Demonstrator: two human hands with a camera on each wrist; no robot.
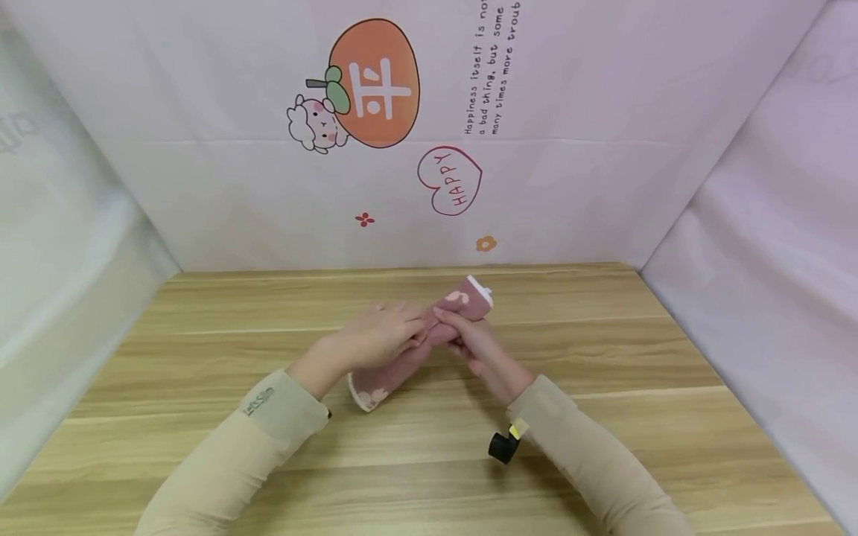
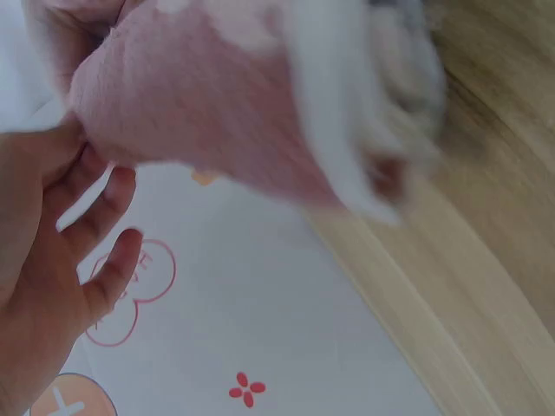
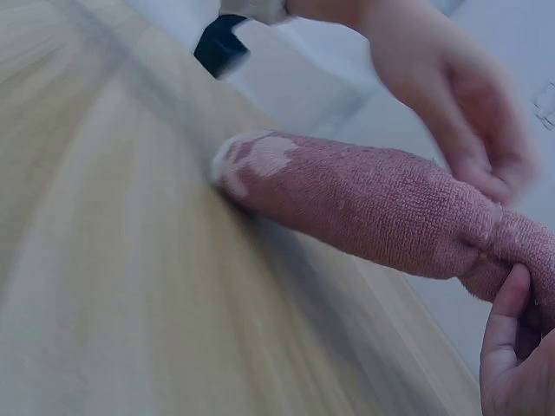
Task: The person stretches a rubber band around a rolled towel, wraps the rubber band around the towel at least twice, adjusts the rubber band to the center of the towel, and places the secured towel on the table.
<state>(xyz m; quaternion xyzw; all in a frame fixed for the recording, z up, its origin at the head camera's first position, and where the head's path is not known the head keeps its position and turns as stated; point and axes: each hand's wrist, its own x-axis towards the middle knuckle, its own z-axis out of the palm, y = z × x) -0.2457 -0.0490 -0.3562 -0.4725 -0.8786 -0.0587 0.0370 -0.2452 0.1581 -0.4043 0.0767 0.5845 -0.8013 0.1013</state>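
A dusty-pink terry towel [image 1: 401,368] with pale patches and white end bands hangs slantwise over the table, gathered narrow at its middle. My left hand [image 1: 377,336] pinches it at that waist between thumb and forefinger. In the left wrist view, the other fingers [image 2: 113,269] of that hand stand loosely away from the cloth. Just beyond the waist, my right hand [image 1: 477,346] grips the towel, thumb on top. The right wrist view shows a twist in the towel [image 3: 373,204] beside the right thumb [image 3: 505,325].
A wood-grain tabletop [image 1: 415,461] lies beneath both hands. White cloth [image 1: 576,134] printed with cartoons and lettering forms the back wall, and plain white sides [image 1: 771,246] flank the table. A small black device [image 1: 503,447] juts from the right cuff.
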